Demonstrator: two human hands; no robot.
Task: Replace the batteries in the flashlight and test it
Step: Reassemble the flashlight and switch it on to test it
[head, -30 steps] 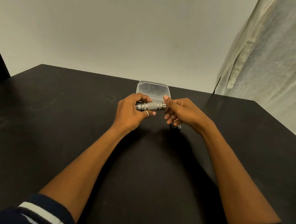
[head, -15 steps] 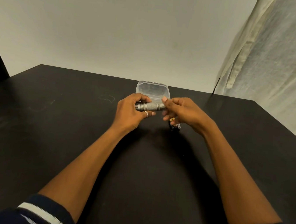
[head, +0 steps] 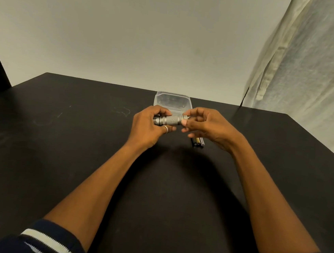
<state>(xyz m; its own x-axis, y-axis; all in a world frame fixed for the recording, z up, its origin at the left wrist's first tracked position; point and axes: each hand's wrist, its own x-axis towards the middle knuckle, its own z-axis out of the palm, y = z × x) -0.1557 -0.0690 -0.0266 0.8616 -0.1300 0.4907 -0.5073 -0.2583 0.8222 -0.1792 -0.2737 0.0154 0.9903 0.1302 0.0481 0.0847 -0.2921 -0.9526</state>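
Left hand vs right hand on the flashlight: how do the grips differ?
1. The left hand wraps its fingers round the head end of the flashlight; the right hand only pinches the tail end between thumb and fingertips.
2. The left hand wears a ring; no ring shows on the right hand.
Shared: both hold the same flashlight, roughly level above the table.

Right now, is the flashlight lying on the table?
No, the left hand and right hand hold the flashlight up off the table.
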